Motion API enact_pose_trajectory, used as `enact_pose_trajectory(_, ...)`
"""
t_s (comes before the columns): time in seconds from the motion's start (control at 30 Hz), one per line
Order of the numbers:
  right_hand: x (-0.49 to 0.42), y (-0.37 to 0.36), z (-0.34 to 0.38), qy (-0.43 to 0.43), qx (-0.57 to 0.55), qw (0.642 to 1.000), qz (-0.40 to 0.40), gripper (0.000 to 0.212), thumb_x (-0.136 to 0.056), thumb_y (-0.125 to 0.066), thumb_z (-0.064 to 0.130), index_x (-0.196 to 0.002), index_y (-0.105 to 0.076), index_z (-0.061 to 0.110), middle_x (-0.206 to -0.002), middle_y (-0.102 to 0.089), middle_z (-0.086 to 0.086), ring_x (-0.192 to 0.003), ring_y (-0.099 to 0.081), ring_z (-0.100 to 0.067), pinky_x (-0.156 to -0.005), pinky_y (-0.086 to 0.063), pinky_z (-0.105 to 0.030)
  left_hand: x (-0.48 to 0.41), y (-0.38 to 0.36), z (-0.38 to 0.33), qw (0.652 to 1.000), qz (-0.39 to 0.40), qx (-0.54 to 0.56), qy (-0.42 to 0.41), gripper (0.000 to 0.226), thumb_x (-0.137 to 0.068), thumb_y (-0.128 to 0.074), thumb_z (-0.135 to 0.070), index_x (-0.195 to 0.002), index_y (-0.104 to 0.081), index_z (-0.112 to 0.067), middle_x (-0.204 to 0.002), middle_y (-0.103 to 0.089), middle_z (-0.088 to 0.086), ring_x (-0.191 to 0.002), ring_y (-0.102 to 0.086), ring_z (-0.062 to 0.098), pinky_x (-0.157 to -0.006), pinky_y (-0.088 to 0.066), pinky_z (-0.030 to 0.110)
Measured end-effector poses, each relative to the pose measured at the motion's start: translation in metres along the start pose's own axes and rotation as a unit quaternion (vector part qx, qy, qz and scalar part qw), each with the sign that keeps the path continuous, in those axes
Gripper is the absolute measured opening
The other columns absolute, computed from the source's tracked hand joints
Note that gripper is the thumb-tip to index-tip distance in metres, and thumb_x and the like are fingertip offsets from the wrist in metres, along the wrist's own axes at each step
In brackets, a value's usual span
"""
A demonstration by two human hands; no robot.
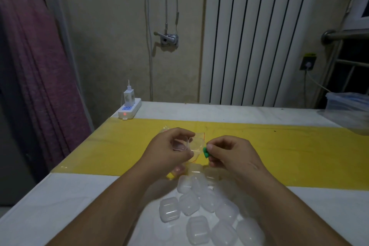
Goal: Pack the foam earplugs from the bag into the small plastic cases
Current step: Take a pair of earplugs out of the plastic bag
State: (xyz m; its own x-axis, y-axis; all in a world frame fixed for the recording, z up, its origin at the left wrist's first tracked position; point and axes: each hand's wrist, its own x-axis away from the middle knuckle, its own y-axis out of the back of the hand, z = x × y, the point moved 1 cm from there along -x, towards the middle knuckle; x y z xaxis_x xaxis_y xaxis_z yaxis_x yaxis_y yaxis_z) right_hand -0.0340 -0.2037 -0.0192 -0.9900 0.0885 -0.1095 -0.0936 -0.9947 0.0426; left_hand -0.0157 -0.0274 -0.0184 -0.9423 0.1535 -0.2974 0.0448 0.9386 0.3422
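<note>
Peeking green foam earplugs (205,152) between fingers (215,148)

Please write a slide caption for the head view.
Right hand pinches green earplug beside clear case held by left hand.

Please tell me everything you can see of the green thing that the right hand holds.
The green earplug is a small, bright green piece that looks like matte, soft foam. Whether it is one plug or two pressed together cannot be told. The right hand pinches it between thumb and fingertips, so most of it is covered. It is held in the air above the yellow strip, right beside the clear plastic that the left hand holds, and not inside it.
</note>
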Motion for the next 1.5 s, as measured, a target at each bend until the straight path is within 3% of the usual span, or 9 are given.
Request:
enact_pose_trajectory(0.17,0.003,-0.001,0.009,0.066,-0.023,0.997,-0.044,0.019,-0.086,-0.064,-0.006,-0.08,-0.071,0.009,-0.071,-0.071,-0.006,-0.061,-0.068,-0.017,-0.066,-0.06,-0.03,-0.004,-0.001,0.003,0.999,-0.021,-0.036,-0.006,0.038,-0.071,-0.079,-0.001,-0.097,-0.069,-0.027,-0.096,-0.07,-0.002,-0.073,-0.06,-0.004,-0.067,-0.048,0.009)
enact_pose_trajectory(0.4,0.006,-0.015,0.003,0.174,0.201,0.963,-0.041,0.029,-0.082,-0.075,0.013,-0.073,-0.067,0.04,-0.074,-0.068,0.028,-0.06,-0.056,0.001,-0.058,-0.043,-0.011,-0.001,-0.002,0.0,1.0,-0.011,0.015,0.014,0.037,-0.072,-0.079,0.002,-0.096,-0.071,-0.025,-0.098,-0.066,0.006,-0.072,-0.061,0.002,-0.054,-0.052,0.016)
enact_pose_trajectory(0.57,0.005,-0.017,0.0,0.236,0.313,0.918,-0.057,0.011,-0.083,-0.074,0.022,-0.086,-0.074,0.033,-0.086,-0.057,0.023,-0.078,-0.053,0.008,-0.062,-0.032,-0.01,-0.001,0.0,0.0,0.999,-0.004,0.044,0.021,0.037,-0.071,-0.079,0.003,-0.098,-0.071,-0.021,-0.097,-0.068,0.008,-0.068,-0.062,0.0,-0.057,-0.054,0.023)
enact_pose_trajectory(0.7,0.0,-0.017,-0.003,0.216,0.322,0.917,-0.088,0.01,-0.087,-0.071,0.029,-0.095,-0.077,0.029,-0.09,-0.049,0.017,-0.084,-0.05,0.006,-0.061,-0.032,-0.006,0.0,0.0,0.0,0.998,-0.001,0.06,0.024,0.037,-0.071,-0.079,0.004,-0.099,-0.071,-0.019,-0.095,-0.068,0.004,-0.069,-0.062,-0.002,-0.059,-0.055,0.024)
enact_pose_trajectory(0.83,0.001,-0.019,-0.003,0.18,0.257,0.945,-0.094,0.012,-0.085,-0.073,0.026,-0.087,-0.065,0.035,-0.09,-0.059,0.014,-0.072,-0.051,0.004,-0.061,-0.037,-0.008,0.002,-0.001,-0.004,0.998,0.003,0.062,0.031,0.038,-0.071,-0.079,0.003,-0.101,-0.071,-0.019,-0.095,-0.068,0.003,-0.07,-0.064,0.001,-0.063,-0.057,0.034)
enact_pose_trajectory(0.93,0.001,-0.02,-0.004,0.098,0.145,0.982,-0.068,0.017,-0.086,-0.072,0.023,-0.092,-0.058,0.03,-0.081,-0.069,0.005,-0.067,-0.062,-0.006,-0.063,-0.052,-0.027,0.003,-0.001,-0.005,0.998,0.008,0.063,0.031,0.044,-0.071,-0.078,0.005,-0.105,-0.07,-0.021,-0.096,-0.068,0.003,-0.074,-0.065,0.004,-0.07,-0.058,0.045)
enact_pose_trajectory(1.03,0.0,-0.02,-0.006,0.056,0.078,0.994,-0.053,0.017,-0.087,-0.071,0.012,-0.095,-0.063,0.024,-0.073,-0.072,-0.002,-0.065,-0.069,-0.018,-0.071,-0.06,-0.043,0.002,-0.001,-0.005,0.987,0.01,0.146,0.066,0.056,-0.08,-0.07,0.004,-0.124,-0.057,-0.027,-0.101,-0.065,0.011,-0.081,-0.07,0.031,-0.072,-0.057,0.053)
enact_pose_trajectory(1.2,-0.002,-0.016,-0.004,0.047,0.038,0.996,-0.073,0.01,-0.086,-0.071,0.006,-0.092,-0.067,0.014,-0.06,-0.067,0.003,-0.054,-0.064,-0.009,-0.058,-0.056,-0.029,-0.003,0.003,-0.003,0.923,0.03,0.357,0.142,0.027,-0.098,-0.032,-0.005,-0.115,-0.052,-0.008,-0.098,-0.068,0.031,-0.075,-0.068,0.042,-0.064,-0.06,0.039)
enact_pose_trajectory(1.5,0.005,-0.018,0.002,0.015,-0.064,0.997,-0.049,0.004,-0.089,-0.068,0.009,-0.092,-0.071,0.008,-0.069,-0.069,-0.007,-0.056,-0.063,-0.013,-0.057,-0.056,-0.026,-0.001,-0.002,0.003,0.963,0.064,0.251,0.067,0.027,-0.087,-0.062,0.004,-0.108,-0.068,-0.011,-0.092,-0.074,0.01,-0.077,-0.067,0.024,-0.077,-0.055,0.036)
